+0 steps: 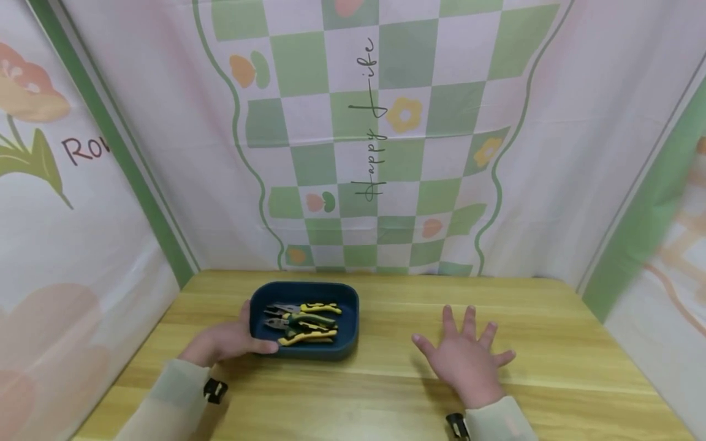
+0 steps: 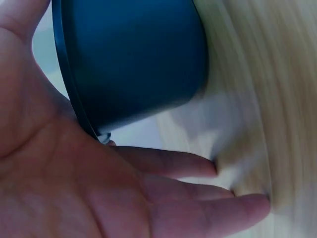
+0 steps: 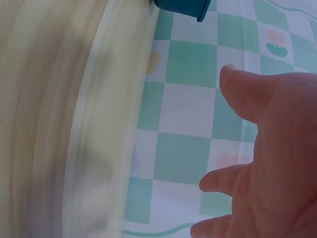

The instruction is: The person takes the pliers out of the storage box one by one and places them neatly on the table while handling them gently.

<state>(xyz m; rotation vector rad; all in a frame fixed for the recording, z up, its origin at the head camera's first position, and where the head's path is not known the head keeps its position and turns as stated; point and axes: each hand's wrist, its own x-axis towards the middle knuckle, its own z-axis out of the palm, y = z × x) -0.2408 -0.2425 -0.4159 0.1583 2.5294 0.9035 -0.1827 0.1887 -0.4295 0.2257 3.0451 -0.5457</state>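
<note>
A dark blue rectangular box [image 1: 314, 353] is at the left part of the wooden table, with pliers [image 1: 320, 309] lying inside it. Their handles are yellow with black, and one pair [image 1: 311, 319] has green on its handles. My left hand [image 1: 231, 339] touches the box's left end, its thumb along the front corner. In the left wrist view, the palm is by the box wall [image 2: 133, 54] and the visible fingers [image 2: 208, 213] extend straight past it. Well to the right of the box, my right hand [image 1: 469, 358] has its fingers spread and holds nothing.
The wooden table [image 1: 386, 398] ends at a hanging cloth [image 1: 408, 153] with a green and white check pattern. More printed cloth [image 1: 83, 245] hangs along the left side, and another panel [image 1: 662, 245] hangs at the right.
</note>
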